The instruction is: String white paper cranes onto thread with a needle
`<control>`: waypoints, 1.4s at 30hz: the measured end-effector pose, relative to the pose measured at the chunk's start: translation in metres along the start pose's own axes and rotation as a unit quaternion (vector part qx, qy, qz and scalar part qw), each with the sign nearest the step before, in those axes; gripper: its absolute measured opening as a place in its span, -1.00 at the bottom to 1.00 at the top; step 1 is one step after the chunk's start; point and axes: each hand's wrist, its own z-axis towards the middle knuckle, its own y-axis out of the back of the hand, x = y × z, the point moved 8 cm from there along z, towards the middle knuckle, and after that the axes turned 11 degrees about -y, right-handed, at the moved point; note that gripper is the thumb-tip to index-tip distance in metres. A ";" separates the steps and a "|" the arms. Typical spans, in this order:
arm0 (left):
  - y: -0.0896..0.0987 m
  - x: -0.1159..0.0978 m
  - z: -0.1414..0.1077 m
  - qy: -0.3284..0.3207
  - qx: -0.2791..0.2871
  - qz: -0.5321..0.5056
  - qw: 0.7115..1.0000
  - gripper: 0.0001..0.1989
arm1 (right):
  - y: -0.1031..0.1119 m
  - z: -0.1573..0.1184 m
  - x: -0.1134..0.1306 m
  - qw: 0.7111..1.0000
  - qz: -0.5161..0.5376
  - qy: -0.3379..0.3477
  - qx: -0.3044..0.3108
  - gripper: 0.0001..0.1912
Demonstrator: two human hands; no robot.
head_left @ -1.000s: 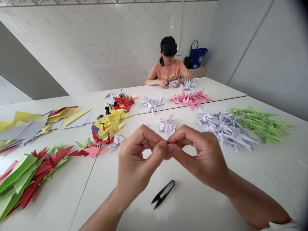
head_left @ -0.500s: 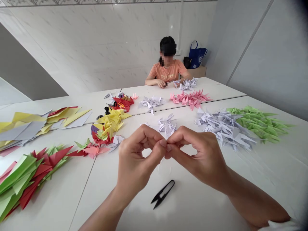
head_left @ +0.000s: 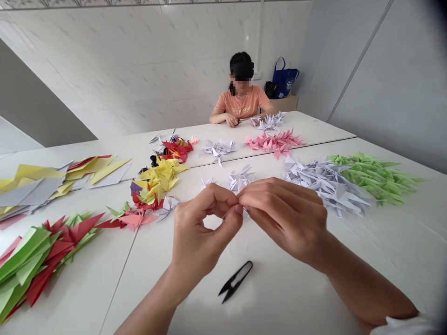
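My left hand (head_left: 206, 232) is closed in a pinch, thumb against forefinger, above the middle of the table. Its fingertips meet those of my right hand (head_left: 288, 218), which is also closed, with its back turned up. Whatever they pinch is too small to make out. Black thread snips (head_left: 235, 282) lie on the table just below my hands. Behind my fingers sits a small group of white paper cranes (head_left: 240, 177), partly covered by my right hand. A larger heap of white folded cranes (head_left: 324, 184) lies beyond my right wrist.
Green cranes (head_left: 379, 177) and pink cranes (head_left: 275, 141) lie at the right and back. Yellow cranes (head_left: 162, 174) are at centre left. Folded green and red papers (head_left: 45, 256) fill the near left. A person (head_left: 240, 100) sits across the white table (head_left: 296, 298).
My right hand has turned over, back upward, its fingers extending over the pinch point. My left hand has shifted only slightly. The snips lie where they were.
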 end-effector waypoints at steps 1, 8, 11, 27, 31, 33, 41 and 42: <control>0.000 0.000 0.000 0.002 0.001 -0.001 1.000 -0.86 | 0.000 0.000 -0.001 1.000 -0.001 -0.004 0.002 -0.81; 0.000 0.000 0.001 0.014 0.007 0.005 1.000 -0.86 | 0.003 0.003 -0.008 0.998 0.012 -0.057 -0.014 -0.84; 0.000 0.001 0.001 0.017 0.007 0.001 1.000 -0.85 | 0.004 0.004 -0.006 0.999 0.022 -0.038 -0.014 -0.78; -0.001 0.005 0.002 0.026 0.029 0.031 0.999 -0.87 | -0.001 0.007 -0.026 0.966 0.170 -0.184 0.065 -0.90; -0.001 0.007 0.007 0.020 0.052 0.058 0.997 -0.85 | -0.007 0.005 -0.038 0.901 0.327 -0.266 0.107 -0.88; 0.000 0.007 0.009 0.009 0.058 0.073 0.996 -0.84 | -0.011 0.005 -0.043 0.866 0.390 -0.288 0.123 -0.87; -0.003 0.025 0.000 0.093 0.067 -0.020 0.993 -0.80 | -0.023 0.003 -0.053 0.811 0.447 -0.335 0.172 -0.79; -0.005 0.026 0.000 0.096 0.072 -0.015 0.993 -0.79 | -0.024 0.003 -0.053 0.802 0.459 -0.339 0.178 -0.79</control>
